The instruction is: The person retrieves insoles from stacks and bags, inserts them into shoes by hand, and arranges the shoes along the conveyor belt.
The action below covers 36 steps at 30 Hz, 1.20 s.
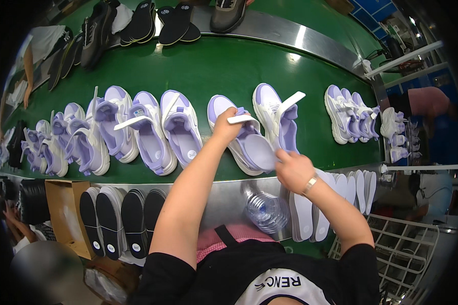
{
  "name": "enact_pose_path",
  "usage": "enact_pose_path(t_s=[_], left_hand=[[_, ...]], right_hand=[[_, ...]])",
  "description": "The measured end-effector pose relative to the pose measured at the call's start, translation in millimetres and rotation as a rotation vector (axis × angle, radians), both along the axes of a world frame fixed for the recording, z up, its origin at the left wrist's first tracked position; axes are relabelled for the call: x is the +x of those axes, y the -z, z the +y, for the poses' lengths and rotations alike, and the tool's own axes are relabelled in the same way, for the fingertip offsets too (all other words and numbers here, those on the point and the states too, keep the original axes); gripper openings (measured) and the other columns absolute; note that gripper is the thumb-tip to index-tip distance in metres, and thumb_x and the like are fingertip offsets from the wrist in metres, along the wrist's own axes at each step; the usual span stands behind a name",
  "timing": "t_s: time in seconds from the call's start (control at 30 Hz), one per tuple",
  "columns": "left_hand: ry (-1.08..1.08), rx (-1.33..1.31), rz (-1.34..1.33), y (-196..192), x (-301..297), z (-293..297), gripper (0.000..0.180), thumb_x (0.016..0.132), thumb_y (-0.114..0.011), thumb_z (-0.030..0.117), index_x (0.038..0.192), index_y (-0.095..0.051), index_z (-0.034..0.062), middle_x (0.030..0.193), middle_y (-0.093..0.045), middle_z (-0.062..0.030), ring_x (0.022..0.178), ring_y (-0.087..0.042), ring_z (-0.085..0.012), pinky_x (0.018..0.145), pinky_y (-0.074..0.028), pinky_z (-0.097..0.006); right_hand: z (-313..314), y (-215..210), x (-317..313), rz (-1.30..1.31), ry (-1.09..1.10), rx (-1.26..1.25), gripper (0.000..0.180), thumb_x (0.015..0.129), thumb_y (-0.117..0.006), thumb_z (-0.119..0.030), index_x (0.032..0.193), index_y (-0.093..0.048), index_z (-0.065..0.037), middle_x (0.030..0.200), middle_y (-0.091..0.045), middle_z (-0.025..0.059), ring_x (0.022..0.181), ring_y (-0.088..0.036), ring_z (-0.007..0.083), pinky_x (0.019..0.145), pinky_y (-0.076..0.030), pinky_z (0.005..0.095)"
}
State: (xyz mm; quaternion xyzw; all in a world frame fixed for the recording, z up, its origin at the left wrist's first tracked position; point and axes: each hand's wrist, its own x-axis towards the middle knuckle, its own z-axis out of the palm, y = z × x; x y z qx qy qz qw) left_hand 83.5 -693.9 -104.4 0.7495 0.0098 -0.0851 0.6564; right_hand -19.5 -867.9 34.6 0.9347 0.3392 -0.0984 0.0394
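Observation:
My left hand (226,126) grips a white and lavender sneaker (220,105) over its upper, near the tongue and the white strap. A lavender insole (259,153) lies partly inside that shoe, its heel end standing up at the shoe's opening. The fingers of my right hand (295,173) are closed at the edge of the insole's heel end; the fingertips are partly hidden. Right beside stands a matching sneaker (265,96) with its strap folded open, close to my right hand.
More lavender sneakers (180,119) stand in a row to the left, others (348,114) to the right, on the green table (208,61). Black insoles (109,218), a clear plastic bottle (267,211) and pale insoles (301,216) line the near edge. Across the table is a dark shoe (228,15).

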Motion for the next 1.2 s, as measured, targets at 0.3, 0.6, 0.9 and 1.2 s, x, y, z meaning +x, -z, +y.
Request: enact_pose_path(t_s=[0.3,0.6,0.9,1.2], left_hand=[[-0.149,0.151,0.033,4,-4,-1,0.036,0.075,-0.058,0.035,0.081,-0.052,0.0007,0.075,-0.058,-0.0191,0.071,-0.057,-0.0331,0.061,-0.043,-0.037],[-0.153,0.210,0.045,-3,-7,-8,0.036,0.075,-0.058,0.033,0.082,-0.052,-0.0014,0.074,-0.058,-0.0202,0.071,-0.057,-0.0342,0.060,-0.043,-0.038],[-0.159,0.212,0.100,-4,-8,-4,0.037,0.075,-0.058,0.035,0.081,-0.053,-0.0005,0.074,-0.058,-0.0191,0.070,-0.057,-0.0320,0.061,-0.043,-0.038],[-0.168,0.134,0.032,6,-10,-5,0.030,0.075,-0.061,0.028,0.077,-0.052,-0.0007,0.066,-0.056,-0.0094,0.060,-0.050,-0.0129,0.054,-0.042,-0.028]], right_hand=[[31,54,16,0.005,0.220,0.143,0.015,0.070,-0.054,-0.015,0.070,-0.056,0.001,0.087,-0.048,0.0158,0.071,-0.054,0.0295,0.062,-0.047,0.0369],[52,89,40,0.044,0.264,0.066,0.012,0.069,-0.052,-0.011,0.074,-0.055,-0.001,0.093,-0.050,0.0160,0.079,-0.054,0.0299,0.063,-0.047,0.0376],[33,15,19,0.208,0.220,-0.229,0.022,0.073,-0.053,-0.022,0.083,-0.057,-0.004,0.084,-0.056,0.0136,0.079,-0.056,0.0280,0.071,-0.042,0.0423],[54,96,60,0.296,0.186,-0.181,0.016,0.067,-0.050,-0.010,0.075,-0.061,-0.003,0.083,-0.059,0.0150,0.076,-0.059,0.0273,0.064,-0.047,0.0374]])
